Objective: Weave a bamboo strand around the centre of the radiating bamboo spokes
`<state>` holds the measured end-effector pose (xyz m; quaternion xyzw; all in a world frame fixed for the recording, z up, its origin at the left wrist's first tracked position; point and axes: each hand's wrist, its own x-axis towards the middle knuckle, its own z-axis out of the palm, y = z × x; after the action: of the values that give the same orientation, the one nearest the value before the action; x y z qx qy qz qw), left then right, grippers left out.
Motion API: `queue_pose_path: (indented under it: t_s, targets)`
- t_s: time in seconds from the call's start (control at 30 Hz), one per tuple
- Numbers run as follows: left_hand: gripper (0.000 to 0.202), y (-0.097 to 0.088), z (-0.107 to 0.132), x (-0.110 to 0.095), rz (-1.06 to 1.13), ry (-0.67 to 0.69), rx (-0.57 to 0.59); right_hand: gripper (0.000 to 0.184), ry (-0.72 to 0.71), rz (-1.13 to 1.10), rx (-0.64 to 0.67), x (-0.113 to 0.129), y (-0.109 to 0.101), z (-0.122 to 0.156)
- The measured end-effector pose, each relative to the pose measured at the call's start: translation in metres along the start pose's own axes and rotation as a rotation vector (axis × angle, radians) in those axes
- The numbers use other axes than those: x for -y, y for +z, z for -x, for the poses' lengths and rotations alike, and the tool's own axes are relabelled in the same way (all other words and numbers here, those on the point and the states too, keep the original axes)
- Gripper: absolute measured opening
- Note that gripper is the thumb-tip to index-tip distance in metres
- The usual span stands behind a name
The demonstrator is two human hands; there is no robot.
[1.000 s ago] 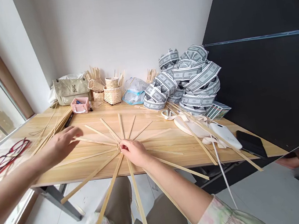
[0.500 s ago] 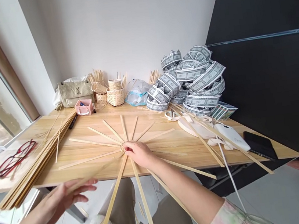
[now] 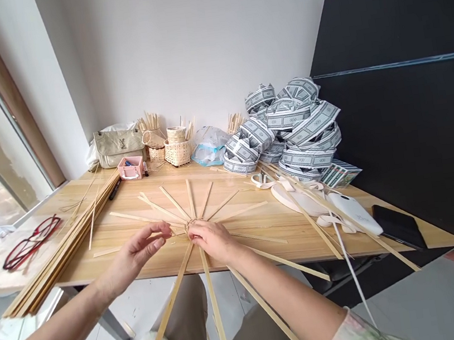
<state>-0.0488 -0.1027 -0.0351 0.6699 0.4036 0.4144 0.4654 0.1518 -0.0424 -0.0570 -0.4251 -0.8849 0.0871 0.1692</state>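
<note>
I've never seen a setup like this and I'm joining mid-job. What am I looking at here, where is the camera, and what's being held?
There's no machine here. These are a person's own two bare hands, filmed by a single camera worn on their head, looking forward and down. The right hand is on a small woven ring at the hub of bamboo strips, which fan out like spokes across a wooden table. The left hand is pinched close beside the hub, and I can't tell if it holds anything. Farther along the table are small woven baskets, a pink box and, to the left, a bundle of loose strips.
</note>
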Motion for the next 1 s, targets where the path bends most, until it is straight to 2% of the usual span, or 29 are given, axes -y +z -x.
queue_pose_path:
  t_s: [0.17, 0.33, 0.47, 0.63, 0.8, 1.0]
  targets:
    - [0.024, -0.002, -0.009, -0.005, -0.122, 0.02, 0.061, 0.011, 0.002, 0.084, 0.043, 0.004, -0.001, -0.001]
    - [0.016, -0.005, -0.024, -0.003, -0.51, 0.149, 0.204, 0.01, 0.046, 0.119, 0.037, 0.007, -0.001, -0.003]
    - [0.015, -0.01, -0.04, 0.009, -0.81, 0.256, 0.343, 0.007, 0.079, 0.095, 0.037, 0.008, -0.002, -0.006]
    - [0.017, -0.009, -0.052, 0.022, -1.061, 0.175, 0.365, 0.008, 0.098, 0.058, 0.042, 0.007, -0.003, -0.008]
    - [0.015, -0.001, -0.058, 0.016, -1.17, 0.109, 0.407, 0.003, 0.08, 0.026, 0.027, 0.002, 0.002, -0.009]
    - [0.016, 0.002, -0.074, 0.008, -1.191, 0.196, 0.429, 0.007, 0.048, -0.138, 0.002, -0.006, 0.004, -0.01]
